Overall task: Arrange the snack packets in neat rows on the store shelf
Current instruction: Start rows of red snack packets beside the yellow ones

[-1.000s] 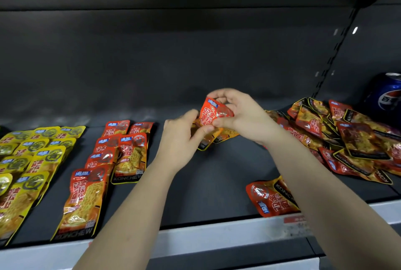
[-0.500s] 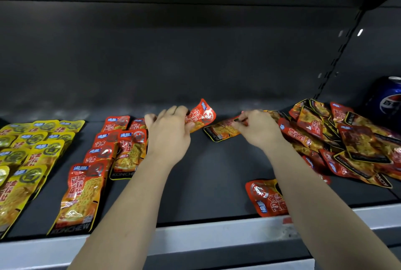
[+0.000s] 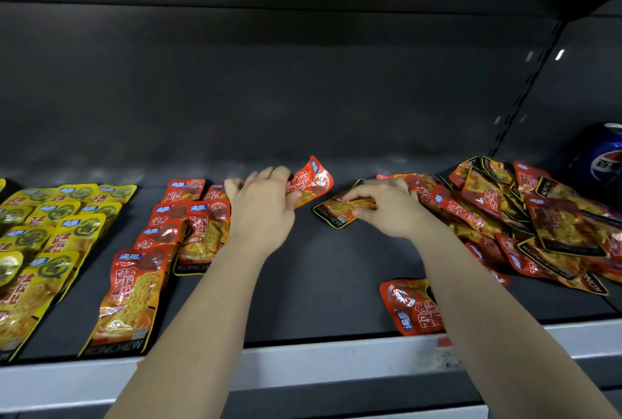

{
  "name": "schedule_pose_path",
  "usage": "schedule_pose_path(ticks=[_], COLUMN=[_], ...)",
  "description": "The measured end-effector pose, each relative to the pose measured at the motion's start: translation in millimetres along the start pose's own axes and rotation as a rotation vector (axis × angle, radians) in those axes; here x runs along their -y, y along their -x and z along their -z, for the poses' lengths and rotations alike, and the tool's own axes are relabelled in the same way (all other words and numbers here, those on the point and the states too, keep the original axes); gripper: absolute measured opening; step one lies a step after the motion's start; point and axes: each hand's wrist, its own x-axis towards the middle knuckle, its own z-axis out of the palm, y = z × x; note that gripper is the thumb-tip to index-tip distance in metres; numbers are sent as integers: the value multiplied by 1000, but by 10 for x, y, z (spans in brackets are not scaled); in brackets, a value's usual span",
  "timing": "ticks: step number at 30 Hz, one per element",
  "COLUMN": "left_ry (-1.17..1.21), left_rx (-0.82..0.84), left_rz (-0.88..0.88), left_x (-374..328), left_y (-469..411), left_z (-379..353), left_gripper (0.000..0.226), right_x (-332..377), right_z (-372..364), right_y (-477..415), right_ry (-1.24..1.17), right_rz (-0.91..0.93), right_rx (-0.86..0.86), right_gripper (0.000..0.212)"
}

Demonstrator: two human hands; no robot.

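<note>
**Head view: hands split, one packet bound for the rows**

Nearest us, the shelf (image 3: 303, 364) shows its pale front lip, and a stray packet (image 3: 410, 307) lies face up just behind it, partly under the right forearm and waiting its turn. To the left, the red rows (image 3: 131, 297) and yellow rows (image 3: 50, 233) run front to back, overlapped like tiles so each label shows.

Further in, the left hand (image 3: 262, 210) has a closed grip on a red packet (image 3: 313, 183), pinched by its lower end and tilted up beside the back of the red rows, likely so it can slide in behind the last one. The right hand (image 3: 393, 213) pinches a black-edged packet (image 3: 340, 211) flat on the shelf at the fringe of the heap (image 3: 525, 216), probably lining up the next one. At the back right stands a cola can (image 3: 606, 163).

A second ago both hands met in mid-air on that red packet; now they have parted, left towards the rows, right down to the heap.
</note>
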Motion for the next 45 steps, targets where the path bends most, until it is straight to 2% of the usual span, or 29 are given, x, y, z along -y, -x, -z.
schedule_pose_path(ticks=[3,7,11,15,18,20,22,25,28,35,41,45], left_ry=[1,-2,2,-3,-5,-7,-12,-15,-20,-19,-21,-15], left_rx=[8,7,13,8,8,6,10,13,20,15,3,-15], left_rz=[12,15,14,11,14,17,19,17,16,15,6,-45], left_x=[3,5,-6,-1,2,6,12,15,13,12,13,0], left_y=[5,9,6,3,3,1,0,0,-4,-3,-5,7], left_z=[7,6,3,-8,-10,-9,-12,-23,-27,-28,-4,33], left_gripper=[22,22,22,22,23,23,23,24,24,25,23,28], right_x=[-18,-41,11,58,72,93,97,148,217,263,253,247], right_z=[-27,-48,-11,-3,-62,-45,-26,-33,-51,-57,1,28], right_y=[-21,-47,-31,6,-20,-29,-24,25,54,56,15,-2], right_ry=[-13,-57,59,-25,-91,-115,-32,98,130,-203,-313,-365], right_rz=[8,-7,-36,66,139,87,5,-72,-48,-9,-37,-32], right_rx=[-4,-119,-47,-10,-86,-182,-239,-180,-118,23,60,34], right_gripper=[24,23,31,21,14,26,40,55,59,66,78,62])
